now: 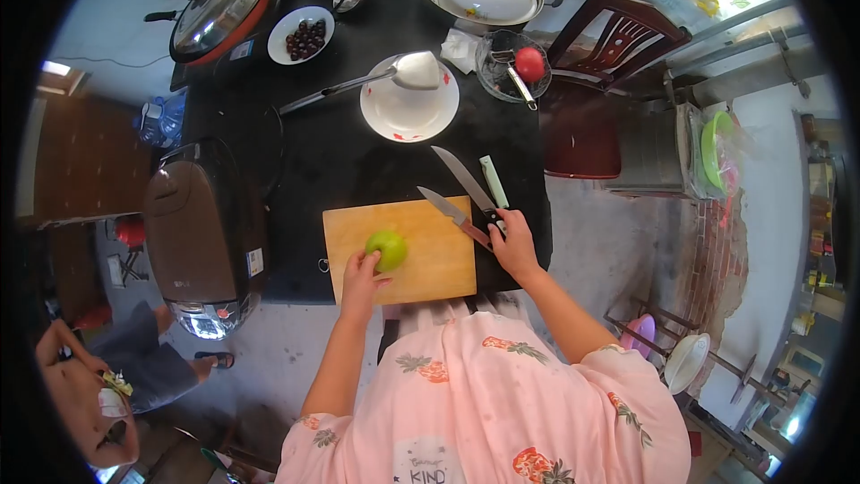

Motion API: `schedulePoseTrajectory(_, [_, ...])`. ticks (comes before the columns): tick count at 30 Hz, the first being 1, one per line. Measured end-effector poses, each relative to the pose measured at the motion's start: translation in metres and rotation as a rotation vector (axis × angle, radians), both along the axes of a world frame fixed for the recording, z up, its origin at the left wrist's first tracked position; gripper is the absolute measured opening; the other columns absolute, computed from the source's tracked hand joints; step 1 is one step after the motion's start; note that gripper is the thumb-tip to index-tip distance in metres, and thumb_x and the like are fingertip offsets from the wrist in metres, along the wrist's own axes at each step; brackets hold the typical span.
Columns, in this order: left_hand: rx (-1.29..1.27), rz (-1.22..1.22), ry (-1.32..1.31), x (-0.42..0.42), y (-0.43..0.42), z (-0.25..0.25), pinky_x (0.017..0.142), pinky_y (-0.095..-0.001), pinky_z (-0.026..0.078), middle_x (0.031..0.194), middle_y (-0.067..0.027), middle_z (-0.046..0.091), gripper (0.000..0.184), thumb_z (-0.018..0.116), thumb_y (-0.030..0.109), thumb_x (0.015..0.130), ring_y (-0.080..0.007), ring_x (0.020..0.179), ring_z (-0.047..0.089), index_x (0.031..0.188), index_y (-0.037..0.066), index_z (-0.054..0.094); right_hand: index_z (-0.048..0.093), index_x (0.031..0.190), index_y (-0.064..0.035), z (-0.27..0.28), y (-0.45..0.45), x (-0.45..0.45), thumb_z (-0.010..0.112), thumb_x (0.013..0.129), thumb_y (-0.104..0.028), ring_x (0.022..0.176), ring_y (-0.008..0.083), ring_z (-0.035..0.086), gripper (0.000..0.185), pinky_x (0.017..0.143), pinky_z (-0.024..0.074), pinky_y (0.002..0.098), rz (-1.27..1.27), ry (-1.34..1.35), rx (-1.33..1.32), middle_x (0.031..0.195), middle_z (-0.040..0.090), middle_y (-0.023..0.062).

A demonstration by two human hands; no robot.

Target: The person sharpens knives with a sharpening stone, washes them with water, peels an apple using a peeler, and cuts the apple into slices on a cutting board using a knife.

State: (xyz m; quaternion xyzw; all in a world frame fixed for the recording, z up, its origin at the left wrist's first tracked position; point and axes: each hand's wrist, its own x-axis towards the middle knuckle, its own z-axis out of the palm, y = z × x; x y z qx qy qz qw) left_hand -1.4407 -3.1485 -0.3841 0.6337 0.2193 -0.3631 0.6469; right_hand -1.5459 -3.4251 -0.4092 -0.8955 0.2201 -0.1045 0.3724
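My left hand (359,283) has its fingers closed around the near left side of a green apple (388,251). The apple rests on a wooden cutting board (432,271) at the table's front edge. On the right, my right hand (516,247) has its fingers on the black handle of a large kitchen knife (460,174), whose blade points away to the upper left. A smaller knife (441,203) with a brown handle lies beside it, partly over the board's corner. Just right of the large blade is a pale green handled tool (493,182); its other end is hidden.
A white bowl (381,121) with a ladle stands beyond the board. Farther back are a bowl of dark fruit (279,47), a lidded pan (219,13) and a glass bowl (488,81) holding a red fruit and peeler. A rice cooker (193,224) stands left; another person (90,394) sits lower left.
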Motion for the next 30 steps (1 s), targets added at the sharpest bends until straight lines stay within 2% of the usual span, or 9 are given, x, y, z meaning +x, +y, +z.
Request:
schedulePoseTrajectory(7, [0.039,0.019,0.005,-0.001,-0.003,-0.001,0.071,-0.0327,0.051,0.103,-0.0061,0.055,0.032,0.050,0.026,0.091,-0.0166,0.088,0.057,0.115,0.005,0.048,0.052,0.108,0.0035,-0.011,0.001,0.042,0.059,0.079,-0.006,0.092,0.0381,0.053,0.031,0.081,0.0439,0.0412,-0.026,-0.061,0.063,0.099,0.054,0.0208])
schedulePoseTrajectory(16, [0.074,0.056,0.020,-0.004,-0.008,0.003,0.071,-0.0339,0.050,0.104,-0.0055,0.056,0.030,0.050,0.025,0.091,-0.0168,0.091,0.055,0.114,0.006,0.049,0.058,0.108,0.0032,-0.014,-0.006,0.051,0.057,0.080,-0.008,0.091,0.0364,0.058,0.030,0.081,0.0470,0.0412,0.046,-0.121,-0.107,0.097,0.061,0.0185])
schedulePoseTrajectory(19, [0.040,0.059,0.010,-0.006,-0.008,-0.001,0.071,-0.0338,0.050,0.107,-0.0057,0.055,0.033,0.051,0.026,0.090,-0.0169,0.095,0.055,0.117,0.007,0.049,0.055,0.112,0.0005,0.003,-0.043,0.076,0.056,0.088,-0.009,0.087,0.0229,0.062,0.026,0.075,0.0496,0.0312,-0.112,-0.229,0.006,0.097,0.062,0.0142])
schedulePoseTrajectory(20, [0.042,0.034,-0.009,-0.006,-0.010,0.003,0.071,-0.0338,0.050,0.108,-0.0057,0.054,0.034,0.052,0.026,0.090,-0.0168,0.096,0.054,0.118,0.007,0.048,0.050,0.117,0.0002,0.030,-0.059,0.093,0.057,0.087,-0.015,0.094,0.0309,0.061,0.034,0.080,0.0480,0.0386,-0.225,-0.188,0.135,0.100,0.062,0.0179])
schedulePoseTrajectory(22, [0.071,0.002,-0.046,-0.006,-0.014,0.008,0.069,-0.0323,0.050,0.112,-0.0077,0.053,0.041,0.055,0.026,0.088,-0.0171,0.098,0.055,0.122,0.006,0.045,0.034,0.131,0.0005,0.037,-0.095,0.122,0.059,0.088,-0.026,0.083,0.0345,0.063,0.056,0.074,0.0490,0.0407,-0.339,-0.159,0.151,0.092,0.064,0.0180])
schedulePoseTrajectory(23, [0.097,-0.004,-0.065,-0.006,-0.017,0.010,0.067,-0.0309,0.051,0.114,-0.0095,0.052,0.046,0.058,0.026,0.087,-0.0175,0.098,0.055,0.125,0.004,0.042,0.033,0.132,0.0014,0.040,-0.111,0.137,0.060,0.087,-0.029,0.085,0.0334,0.063,0.060,0.075,0.0489,0.0400,-0.341,-0.077,0.025,0.089,0.064,0.0177])
schedulePoseTrajectory(24, [0.125,-0.010,-0.082,-0.007,-0.019,0.011,0.065,-0.0295,0.051,0.116,-0.0114,0.051,0.052,0.060,0.026,0.086,-0.0178,0.098,0.056,0.128,0.003,0.040,0.037,0.130,0.0031,0.022,-0.129,0.148,0.061,0.086,-0.029,0.075,0.0264,0.065,0.059,0.067,0.0507,0.0359,-0.347,-0.058,0.000,0.083,0.065,0.0157])
schedulePoseTrajectory(28, [0.220,-0.058,-0.175,-0.010,-0.024,0.008,0.061,-0.0275,0.050,0.115,-0.0116,0.051,0.056,0.065,0.022,0.084,-0.0175,0.095,0.057,0.129,0.002,0.038,0.051,0.121,0.0053,0.013,-0.144,0.166,0.057,0.090,-0.023,0.057,0.0107,0.060,0.042,0.049,0.0488,0.0252,-0.325,-0.104,0.464,0.078,0.065,0.0102])
schedulePoseTrajectory(30, [0.223,-0.091,-0.196,-0.014,-0.023,0.003,0.059,-0.0269,0.050,0.115,-0.0116,0.051,0.056,0.066,0.021,0.083,-0.0174,0.094,0.057,0.128,0.002,0.039,0.050,0.121,0.0061,0.009,-0.145,0.166,0.052,0.093,-0.017,0.061,0.0125,0.062,0.036,0.053,0.0514,0.0237,-0.331,-0.260,0.509,0.082,0.066,0.0109])
